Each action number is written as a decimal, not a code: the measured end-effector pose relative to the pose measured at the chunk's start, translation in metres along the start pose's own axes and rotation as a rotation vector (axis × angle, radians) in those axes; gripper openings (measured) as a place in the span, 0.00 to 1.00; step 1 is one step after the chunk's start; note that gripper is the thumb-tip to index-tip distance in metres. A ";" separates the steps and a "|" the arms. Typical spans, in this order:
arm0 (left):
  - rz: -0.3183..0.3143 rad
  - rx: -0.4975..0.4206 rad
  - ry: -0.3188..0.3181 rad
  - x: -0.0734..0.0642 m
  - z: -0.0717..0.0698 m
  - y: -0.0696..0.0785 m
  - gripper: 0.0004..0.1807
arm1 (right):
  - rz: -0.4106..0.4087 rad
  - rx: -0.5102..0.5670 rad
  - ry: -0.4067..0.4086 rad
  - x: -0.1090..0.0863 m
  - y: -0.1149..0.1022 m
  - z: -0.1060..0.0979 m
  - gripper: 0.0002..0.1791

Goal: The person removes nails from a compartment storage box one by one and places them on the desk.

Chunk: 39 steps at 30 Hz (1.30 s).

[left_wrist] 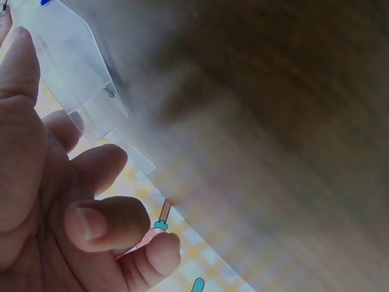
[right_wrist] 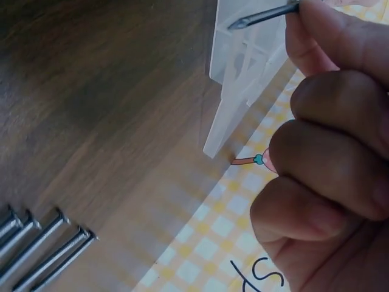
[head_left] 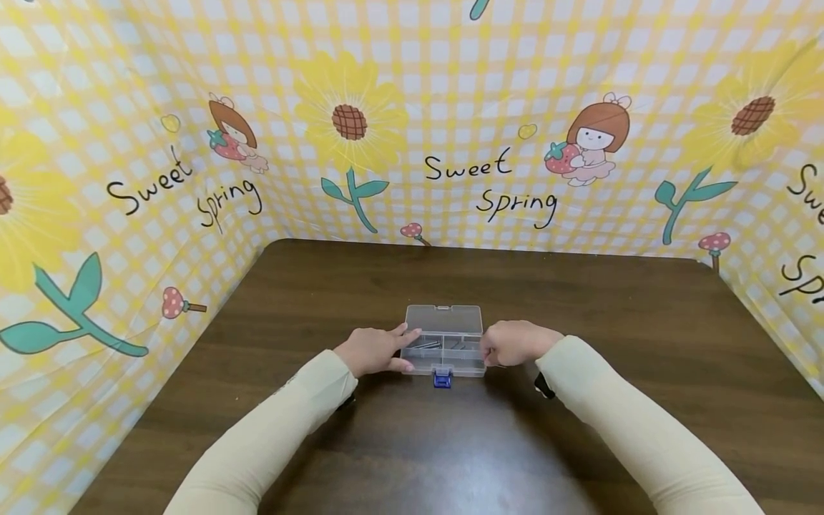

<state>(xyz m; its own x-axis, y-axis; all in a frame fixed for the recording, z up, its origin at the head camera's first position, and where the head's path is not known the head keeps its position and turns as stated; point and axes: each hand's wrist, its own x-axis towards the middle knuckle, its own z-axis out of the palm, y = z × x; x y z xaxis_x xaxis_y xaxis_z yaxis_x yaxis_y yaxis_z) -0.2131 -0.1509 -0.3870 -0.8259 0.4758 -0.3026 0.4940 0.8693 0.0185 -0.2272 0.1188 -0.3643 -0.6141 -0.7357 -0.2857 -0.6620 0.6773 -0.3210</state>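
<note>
A clear plastic compartment box (head_left: 443, 363) stands with its lid (head_left: 444, 320) raised at the back and a blue latch (head_left: 442, 379) at the front. Nails (head_left: 426, 345) lie in a left compartment, and thin metal pieces show in the one to its right. My left hand (head_left: 376, 349) holds the box's left end, thumb at the front corner and a finger by the lid. At the right end, my right hand (head_left: 515, 342) pinches a nail (right_wrist: 264, 16) between thumb and index finger, its point sticking out toward the box. The other fingers are curled in.
Several loose nails (right_wrist: 45, 255) lie side by side on the brown wooden table (head_left: 412, 443), near my right hand in the right wrist view. A yellow checked cloth (head_left: 444, 129) with printed flowers hangs around the table's back and sides.
</note>
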 end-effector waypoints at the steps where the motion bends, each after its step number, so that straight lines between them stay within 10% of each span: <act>1: 0.000 0.005 0.002 0.000 0.000 0.000 0.41 | 0.000 -0.004 0.005 -0.001 0.000 -0.001 0.16; 39: -0.013 0.044 -0.007 0.001 0.000 0.001 0.41 | 0.100 -0.038 -0.023 -0.039 0.015 -0.004 0.17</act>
<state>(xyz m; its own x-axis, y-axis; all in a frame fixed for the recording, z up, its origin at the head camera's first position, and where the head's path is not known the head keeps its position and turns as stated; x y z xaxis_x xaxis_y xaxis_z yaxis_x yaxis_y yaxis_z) -0.2133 -0.1492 -0.3870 -0.8302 0.4637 -0.3095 0.4953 0.8683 -0.0276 -0.2144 0.1577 -0.3540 -0.6686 -0.6639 -0.3350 -0.6139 0.7470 -0.2552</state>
